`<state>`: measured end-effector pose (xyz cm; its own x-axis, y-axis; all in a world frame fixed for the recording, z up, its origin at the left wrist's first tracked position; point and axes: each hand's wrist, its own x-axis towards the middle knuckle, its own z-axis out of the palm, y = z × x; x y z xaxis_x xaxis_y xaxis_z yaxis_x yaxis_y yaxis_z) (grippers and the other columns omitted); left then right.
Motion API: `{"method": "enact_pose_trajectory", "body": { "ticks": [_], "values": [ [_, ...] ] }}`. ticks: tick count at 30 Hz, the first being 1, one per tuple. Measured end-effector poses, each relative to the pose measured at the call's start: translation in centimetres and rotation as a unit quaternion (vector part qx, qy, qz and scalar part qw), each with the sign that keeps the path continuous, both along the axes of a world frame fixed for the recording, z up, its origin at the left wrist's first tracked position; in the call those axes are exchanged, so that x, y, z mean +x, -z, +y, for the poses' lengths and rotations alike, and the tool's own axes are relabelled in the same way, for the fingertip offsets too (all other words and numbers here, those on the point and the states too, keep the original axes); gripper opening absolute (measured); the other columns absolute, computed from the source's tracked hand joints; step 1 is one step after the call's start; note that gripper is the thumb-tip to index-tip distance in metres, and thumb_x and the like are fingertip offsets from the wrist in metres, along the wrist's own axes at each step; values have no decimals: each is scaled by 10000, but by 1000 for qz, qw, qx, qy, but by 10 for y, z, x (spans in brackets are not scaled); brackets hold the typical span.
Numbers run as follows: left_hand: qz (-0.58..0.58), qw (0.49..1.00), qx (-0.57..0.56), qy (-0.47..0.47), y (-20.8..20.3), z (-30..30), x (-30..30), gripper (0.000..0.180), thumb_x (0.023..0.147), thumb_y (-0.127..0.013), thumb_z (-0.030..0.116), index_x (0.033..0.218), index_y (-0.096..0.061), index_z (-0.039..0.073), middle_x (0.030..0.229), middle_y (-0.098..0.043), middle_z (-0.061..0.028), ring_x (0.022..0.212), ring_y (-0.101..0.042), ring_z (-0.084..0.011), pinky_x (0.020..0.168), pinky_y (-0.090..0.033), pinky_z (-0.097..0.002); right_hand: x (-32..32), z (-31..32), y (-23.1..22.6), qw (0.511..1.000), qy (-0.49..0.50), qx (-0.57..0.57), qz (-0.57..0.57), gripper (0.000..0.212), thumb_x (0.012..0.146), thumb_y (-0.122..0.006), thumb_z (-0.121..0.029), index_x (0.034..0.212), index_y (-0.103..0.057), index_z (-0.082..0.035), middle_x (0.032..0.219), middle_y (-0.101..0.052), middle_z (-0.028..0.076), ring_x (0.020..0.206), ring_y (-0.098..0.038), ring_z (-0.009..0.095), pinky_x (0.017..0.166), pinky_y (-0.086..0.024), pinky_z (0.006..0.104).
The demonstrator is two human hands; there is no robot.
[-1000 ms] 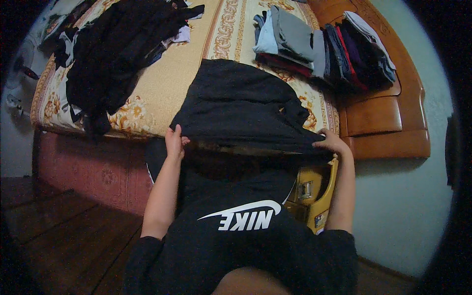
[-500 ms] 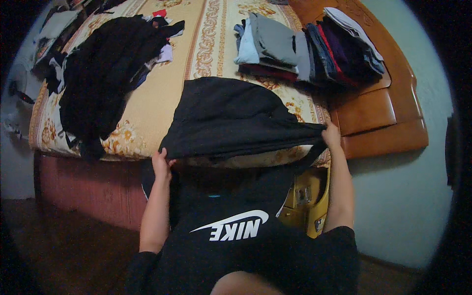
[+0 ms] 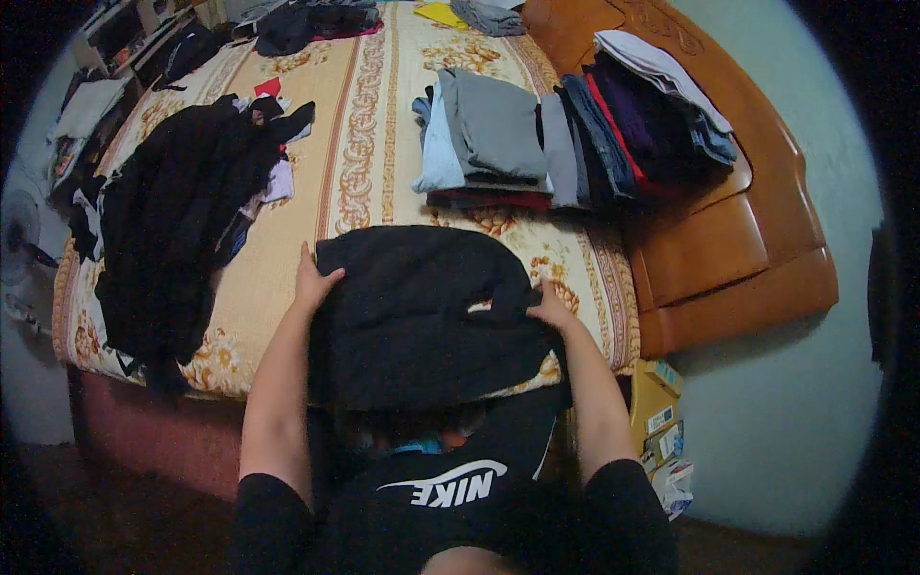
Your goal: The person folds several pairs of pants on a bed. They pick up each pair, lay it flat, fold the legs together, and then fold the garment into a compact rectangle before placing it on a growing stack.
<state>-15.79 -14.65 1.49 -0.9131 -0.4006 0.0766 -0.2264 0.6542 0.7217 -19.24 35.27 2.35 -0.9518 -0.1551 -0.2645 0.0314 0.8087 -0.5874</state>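
Folding in hand, I'd say mid-fold: the black garment (image 3: 422, 316) lies flat on the near edge of the bed (image 3: 359, 144), its lower hem spilling over that edge toward me, and both hands sit at its sides. Left of the garment, a loose heap of dark clothes (image 3: 177, 220) sprawls over the bed's left part. My left hand (image 3: 314, 280) is at the garment's upper left corner, fingers curled onto the cloth; looks like a light pinch on the edge, though the thumb side is hidden, so I cannot tell how firmly it grips. My right hand (image 3: 550, 309) presses the garment's right edge, fingers bent and closed on a fold of the fabric. Beyond the garment, toward the headboard (image 3: 738, 240), a row of folded clothes (image 3: 565, 125) stands stacked. Next move, as I judge it: bring one side across the middle, keeping the edges square and the cloth flat.
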Motion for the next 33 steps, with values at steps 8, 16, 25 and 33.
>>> {"method": "enact_pose_trajectory", "body": {
  "ticks": [8, 16, 25, 33],
  "values": [
    [-28, 977, 211, 25, -98, -24, -56, 346, 793, -609, 228, 1051, -562, 3, 896, -601, -53, 794, -547, -159, 712, -437, -300, -26, 10, -114, 985, 85, -117, 93, 489, 605, -598, -4, 1086, -511, 2, 989, -578, 141, 941, -555, 243, 836, -418, 304],
    [254, 939, 209, 101, -309, -97, 19, 253, 787, -535, 49, 1039, -554, 57, 777, -539, 32, 625, -473, -45, 537, -358, -171, -20, 9, -249, 780, 15, 55, 623, 362, 621, -531, 32, 970, -520, -64, 908, -498, 97, 913, -459, 283, 842, -357, 361],
    [120, 980, 108, 115, -102, -98, 98, 384, 582, -408, -164, 880, -593, -8, 977, -620, -105, 943, -564, -189, 851, -416, -286, 52, -22, -74, 924, 1, 152, 352, 420, 596, -597, 30, 971, -524, -143, 917, -448, 103, 971, -430, 304, 795, -415, 407],
    [55, 966, 230, -101, 17, -78, 166, 311, 744, -501, -38, 1046, -541, 23, 994, -578, -118, 890, -568, -211, 779, -459, -291, 105, -22, 3, 896, 354, 109, 246, 259, 728, -573, -52, 967, -503, -122, 939, -488, 112, 926, -487, 283, 740, -449, 383]
  ]
}}
